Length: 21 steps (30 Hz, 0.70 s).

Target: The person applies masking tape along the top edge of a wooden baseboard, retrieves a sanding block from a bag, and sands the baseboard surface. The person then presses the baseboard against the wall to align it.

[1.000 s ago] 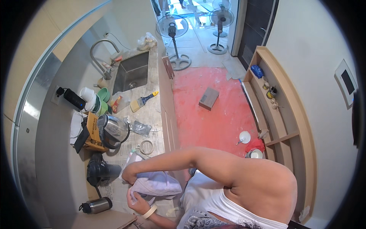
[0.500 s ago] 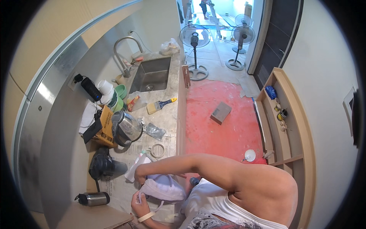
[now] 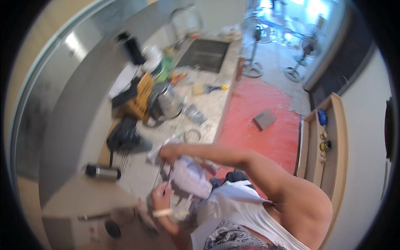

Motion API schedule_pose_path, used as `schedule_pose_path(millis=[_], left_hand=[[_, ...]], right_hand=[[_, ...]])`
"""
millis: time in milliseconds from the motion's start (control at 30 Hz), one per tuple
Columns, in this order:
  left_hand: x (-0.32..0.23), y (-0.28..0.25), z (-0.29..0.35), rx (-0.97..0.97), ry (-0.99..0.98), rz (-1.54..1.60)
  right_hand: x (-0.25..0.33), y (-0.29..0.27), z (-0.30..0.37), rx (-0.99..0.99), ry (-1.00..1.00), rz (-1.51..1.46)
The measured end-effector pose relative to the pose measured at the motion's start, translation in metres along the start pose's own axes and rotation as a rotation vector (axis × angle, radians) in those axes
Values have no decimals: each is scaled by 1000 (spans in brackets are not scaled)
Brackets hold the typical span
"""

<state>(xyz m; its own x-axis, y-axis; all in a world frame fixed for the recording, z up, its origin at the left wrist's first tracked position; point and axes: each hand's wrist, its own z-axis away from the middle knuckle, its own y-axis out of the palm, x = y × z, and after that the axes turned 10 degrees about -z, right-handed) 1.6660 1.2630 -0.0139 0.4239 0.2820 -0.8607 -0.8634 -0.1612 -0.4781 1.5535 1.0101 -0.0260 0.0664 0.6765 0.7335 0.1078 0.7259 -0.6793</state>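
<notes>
Pinching a thin lavender strap (image 3: 169, 178) between the fingertips of my left hand (image 3: 161, 197), I have my right hand (image 3: 168, 153) at the far end of the lavender cloth (image 3: 189, 179); its fingers are hidden, so I cannot tell whether they grip. The cloth sits bunched at the edge of the worktop (image 3: 213, 109), close to my white top (image 3: 225, 203), with a ring-shaped roll (image 3: 199, 136) just beyond.
</notes>
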Motion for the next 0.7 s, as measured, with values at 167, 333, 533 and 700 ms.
schedule_pose_path(millis=[167, 333, 533, 700], left_hand=[[-21, 4, -4, 94, -43, -85], [-22, 11, 0, 104, 75, -267], [-23, 19, -2, 108, 100, -300], [-25, 20, -7, 102, 88, -291]], right_hand=[[-37, -13, 34, -252, 149, -68], [-44, -11, 49, -241, 98, -88], [-9, -4, 38, 39, 429, -69], [-43, 17, 29, 24, 335, -156]])
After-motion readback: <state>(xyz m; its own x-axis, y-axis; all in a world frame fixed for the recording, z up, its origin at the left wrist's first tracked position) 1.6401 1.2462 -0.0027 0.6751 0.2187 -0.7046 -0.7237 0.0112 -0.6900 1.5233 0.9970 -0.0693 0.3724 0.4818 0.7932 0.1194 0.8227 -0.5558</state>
